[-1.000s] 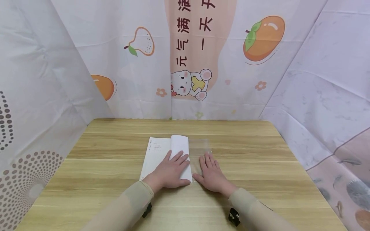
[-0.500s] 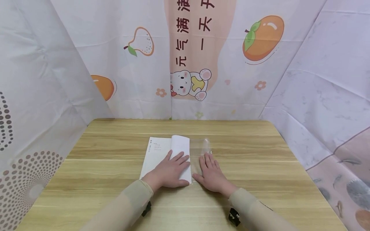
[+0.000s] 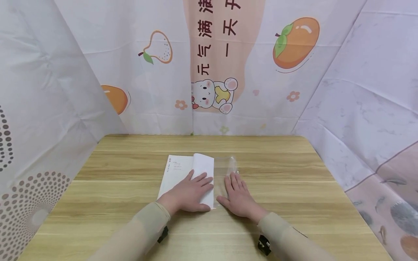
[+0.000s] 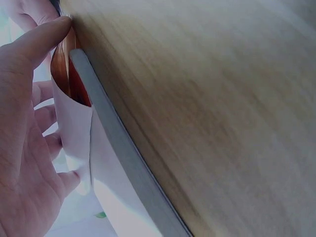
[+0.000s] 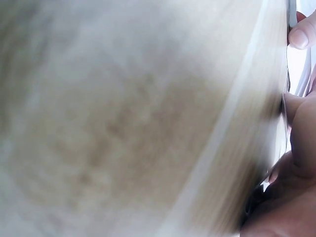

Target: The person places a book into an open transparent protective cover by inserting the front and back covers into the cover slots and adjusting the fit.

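Observation:
A thick white book (image 3: 175, 174) lies at the table's middle, with small print down its left part. Its white cover (image 3: 203, 162) curls back over the right half, and a reddish inner side shows in the left wrist view. Spread across that curled cover is my left hand (image 3: 191, 194), thumb at its near right corner. A clear plastic sheet (image 3: 222, 166) extends from under the cover's edge to the right. My right hand (image 3: 239, 199) rests flat on the sheet, its fingers pointing away from me. In the right wrist view, part of the right hand (image 5: 301, 128) shows at the edge.
The wooden table (image 3: 277, 174) extends around the book on all sides. A printed white curtain (image 3: 143, 90) hangs behind the far edge, and more cloth hangs to the left and right. Black wrist straps (image 3: 264, 244) show beneath the forearms.
My left hand has shifted slightly left along with the curled cover's edge. The plastic sheet's far right corner has wrinkled and catches more light. My right hand stays nearly still.

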Action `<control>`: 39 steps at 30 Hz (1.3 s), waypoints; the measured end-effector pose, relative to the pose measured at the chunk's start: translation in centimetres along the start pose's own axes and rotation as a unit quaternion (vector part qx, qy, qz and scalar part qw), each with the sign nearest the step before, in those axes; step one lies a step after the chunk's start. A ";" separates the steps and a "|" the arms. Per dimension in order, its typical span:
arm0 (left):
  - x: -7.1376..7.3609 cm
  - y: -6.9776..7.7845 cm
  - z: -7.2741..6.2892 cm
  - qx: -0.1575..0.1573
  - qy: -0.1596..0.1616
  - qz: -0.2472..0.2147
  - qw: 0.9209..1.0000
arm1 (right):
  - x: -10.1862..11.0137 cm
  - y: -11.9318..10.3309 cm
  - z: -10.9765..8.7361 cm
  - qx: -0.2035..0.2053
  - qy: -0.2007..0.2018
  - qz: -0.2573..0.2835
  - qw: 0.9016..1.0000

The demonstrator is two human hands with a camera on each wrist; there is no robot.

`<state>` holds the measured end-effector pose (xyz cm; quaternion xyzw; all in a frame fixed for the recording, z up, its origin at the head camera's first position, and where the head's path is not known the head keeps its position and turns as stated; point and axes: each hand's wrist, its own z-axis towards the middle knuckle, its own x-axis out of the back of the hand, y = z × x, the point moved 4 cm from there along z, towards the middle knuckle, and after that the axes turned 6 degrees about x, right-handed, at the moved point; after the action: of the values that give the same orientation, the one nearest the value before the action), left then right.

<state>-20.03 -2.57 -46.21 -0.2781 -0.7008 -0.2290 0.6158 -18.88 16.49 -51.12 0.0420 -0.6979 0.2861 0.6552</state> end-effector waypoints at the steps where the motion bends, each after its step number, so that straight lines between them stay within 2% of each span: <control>1: 0.1 0.0 0.0 -0.002 0.000 0.000 1.000 | 0.0 0.0 0.0 -0.001 -0.001 0.001 1.000; 9: 0.2 -0.9 -0.7 -0.020 -0.003 -0.005 1.000 | 0.0 -0.2 0.1 0.000 0.001 0.022 1.000; 17: 0.6 -1.4 -1.4 -0.040 -0.009 -0.021 0.999 | -0.1 -0.1 0.1 -0.006 -0.013 0.020 1.000; 20: 0.7 -1.4 -1.4 -0.042 -0.010 -0.023 0.999 | 0.1 -0.2 0.0 -0.005 -0.011 0.035 0.999; 39: 0.3 -0.6 -0.6 -0.030 -0.012 -0.014 0.999 | -0.1 0.1 -0.1 -0.012 -0.018 0.025 0.999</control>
<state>-20.07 -3.36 -45.81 -0.2894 -0.7044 -0.2556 0.5956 -18.80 16.56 -51.21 0.0219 -0.7136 0.2937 0.6357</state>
